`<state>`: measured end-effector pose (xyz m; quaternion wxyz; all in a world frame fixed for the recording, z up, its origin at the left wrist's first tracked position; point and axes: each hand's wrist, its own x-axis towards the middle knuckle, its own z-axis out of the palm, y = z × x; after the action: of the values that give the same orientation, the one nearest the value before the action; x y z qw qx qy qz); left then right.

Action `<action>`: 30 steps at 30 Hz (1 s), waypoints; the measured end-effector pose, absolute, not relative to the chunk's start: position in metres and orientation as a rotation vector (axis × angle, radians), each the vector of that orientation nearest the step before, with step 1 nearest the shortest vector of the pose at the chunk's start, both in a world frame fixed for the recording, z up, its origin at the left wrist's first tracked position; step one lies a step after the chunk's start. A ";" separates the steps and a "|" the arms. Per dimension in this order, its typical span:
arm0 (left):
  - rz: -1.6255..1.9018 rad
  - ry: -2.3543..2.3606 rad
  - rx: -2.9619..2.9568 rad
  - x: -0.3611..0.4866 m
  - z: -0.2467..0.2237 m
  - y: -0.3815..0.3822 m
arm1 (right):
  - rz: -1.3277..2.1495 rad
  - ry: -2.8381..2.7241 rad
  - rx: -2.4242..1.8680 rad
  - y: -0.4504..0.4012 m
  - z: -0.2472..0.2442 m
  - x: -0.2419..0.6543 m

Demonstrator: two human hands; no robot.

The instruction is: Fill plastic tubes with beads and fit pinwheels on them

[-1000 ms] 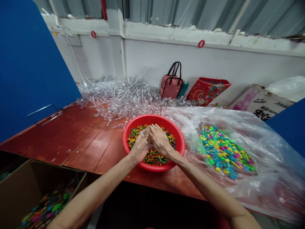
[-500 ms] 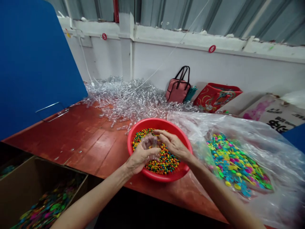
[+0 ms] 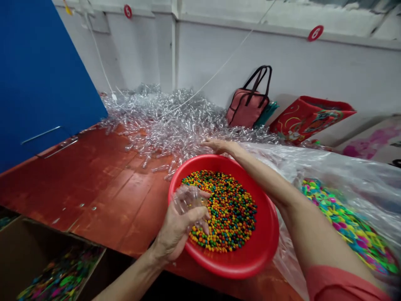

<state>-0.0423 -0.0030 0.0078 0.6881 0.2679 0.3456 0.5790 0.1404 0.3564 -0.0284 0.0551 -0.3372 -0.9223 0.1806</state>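
My left hand (image 3: 177, 223) is closed around several clear plastic tubes (image 3: 188, 197) and hovers over the left side of a red basin (image 3: 266, 251). Small round candy-like beads (image 3: 224, 209) in yellow, orange, green and blue fill the basin's bottom. Beyond the basin's far rim, my right hand (image 3: 221, 145) reaches the near edge of a heap of clear plastic tubes (image 3: 175, 121). Its fingers are stretched out, and I see nothing held in them. Their tips partly blend into the shiny heap.
A clear plastic sheet (image 3: 282, 163) lies to the right with bright plastic pieces (image 3: 354, 230). A pink bag (image 3: 247, 106) and red gift bag (image 3: 310, 119) lean by the wall. A blue panel (image 3: 40, 83) borders the left; an open cardboard box (image 3: 34, 242) stands low left.
My right hand has left the left hand above the beads and moved out past the basin's far rim to the tube heap. The left hand keeps its tubes. The view has shifted closer.
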 end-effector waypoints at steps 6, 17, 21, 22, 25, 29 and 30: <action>1.402 0.889 0.673 -0.055 0.004 0.005 | 0.707 -2.708 -1.063 0.371 -0.058 0.138; 1.479 0.906 0.757 -0.052 -0.001 0.004 | 1.018 -2.212 -1.225 0.357 -0.025 0.150; 1.538 0.928 0.777 -0.051 -0.005 0.006 | 1.087 -1.880 -1.197 0.335 0.015 0.169; 1.548 0.927 0.789 -0.051 -0.007 0.007 | 1.070 -1.850 -1.167 0.326 0.025 0.172; 1.593 0.927 0.845 -0.050 -0.008 0.009 | 1.020 -1.859 -1.061 0.282 0.043 0.178; 1.674 0.950 0.866 -0.047 -0.002 0.011 | 1.067 -2.030 -0.928 0.211 0.031 0.170; 1.679 0.955 0.861 -0.046 0.001 0.012 | 1.065 -2.058 -0.926 0.196 0.023 0.167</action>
<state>-0.0463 0.0117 0.0006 0.4910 0.3548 0.3933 0.6916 0.1668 0.1958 0.0231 0.3176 -0.3517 -0.7820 0.4048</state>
